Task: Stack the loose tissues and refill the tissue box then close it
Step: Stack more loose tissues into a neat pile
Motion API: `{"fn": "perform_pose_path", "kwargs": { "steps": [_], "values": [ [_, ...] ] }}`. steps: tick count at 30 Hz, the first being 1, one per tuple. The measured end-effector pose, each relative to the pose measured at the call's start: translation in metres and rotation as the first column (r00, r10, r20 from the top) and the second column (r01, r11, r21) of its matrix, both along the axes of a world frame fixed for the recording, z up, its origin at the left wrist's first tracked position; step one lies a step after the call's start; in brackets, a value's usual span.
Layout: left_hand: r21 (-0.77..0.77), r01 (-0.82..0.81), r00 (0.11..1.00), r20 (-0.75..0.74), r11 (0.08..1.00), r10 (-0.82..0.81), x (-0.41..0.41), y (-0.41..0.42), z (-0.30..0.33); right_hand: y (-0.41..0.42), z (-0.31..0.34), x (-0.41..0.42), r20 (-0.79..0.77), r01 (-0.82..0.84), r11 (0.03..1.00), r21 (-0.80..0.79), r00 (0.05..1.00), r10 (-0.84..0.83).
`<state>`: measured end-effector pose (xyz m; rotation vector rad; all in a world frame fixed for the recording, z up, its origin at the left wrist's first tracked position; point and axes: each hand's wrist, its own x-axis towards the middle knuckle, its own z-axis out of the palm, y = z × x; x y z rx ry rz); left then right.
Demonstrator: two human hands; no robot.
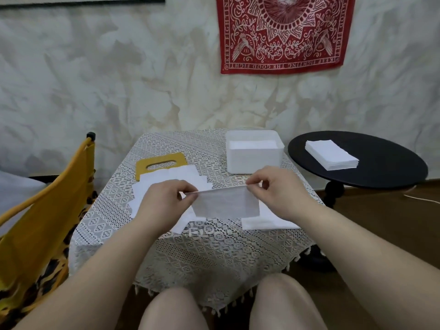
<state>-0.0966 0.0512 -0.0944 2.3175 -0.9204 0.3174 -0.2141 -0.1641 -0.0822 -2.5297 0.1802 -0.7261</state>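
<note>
A folded white tissue point(226, 203) hangs above the lace-covered table point(204, 244). My left hand point(164, 201) pinches its upper left corner and my right hand point(276, 189) pinches its upper right corner. Several loose tissues point(171, 179) lie scattered under and behind my left hand. A small flat pile of tissues point(266, 221) lies under my right wrist. The white tissue box point(253, 160) stands open at the table's far right with tissues inside. Its yellow lid point(162, 164) with an oval slot lies flat at the far left, partly under loose tissues.
A round black side table point(381, 167) to the right carries a neat stack of tissues point(331, 154). A yellow chair point(40, 220) with a leopard-print cushion stands at the left. My knees are below the table's front edge. A wall with a red cloth is behind.
</note>
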Motion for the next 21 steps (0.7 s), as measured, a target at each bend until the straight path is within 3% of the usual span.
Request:
{"fn": "perform_pose_path", "kwargs": {
  "steps": [4, 8, 10, 15, 21],
  "values": [
    [-0.096, -0.017, 1.0, 0.015, 0.995, 0.019, 0.002, -0.04, 0.012, -0.028, 0.015, -0.004, 0.002, 0.07, 0.995, -0.068, 0.998, -0.07],
    [-0.271, -0.021, 0.999, 0.031, 0.962, 0.03, -0.011, -0.081, 0.027, -0.052, 0.026, -0.021, 0.233, 0.202, 0.976, -0.08, 0.956, -0.179],
    [-0.223, 0.029, 0.999, 0.027, 0.974, -0.023, -0.023, -0.092, 0.011, -0.062, 0.008, -0.035, 0.267, 0.203, 0.973, -0.11, 0.949, -0.168],
    [0.065, 0.118, 0.993, -0.025, 0.991, -0.116, -0.044, -0.089, -0.055, -0.075, -0.068, -0.061, 0.121, 0.102, 0.979, -0.177, 0.989, -0.081],
    [0.081, 0.175, 0.976, 0.114, 0.981, -0.183, -0.05, -0.077, -0.077, -0.076, -0.093, -0.071, 0.118, 0.098, 0.98, -0.173, 0.99, -0.078]
  ]
}}
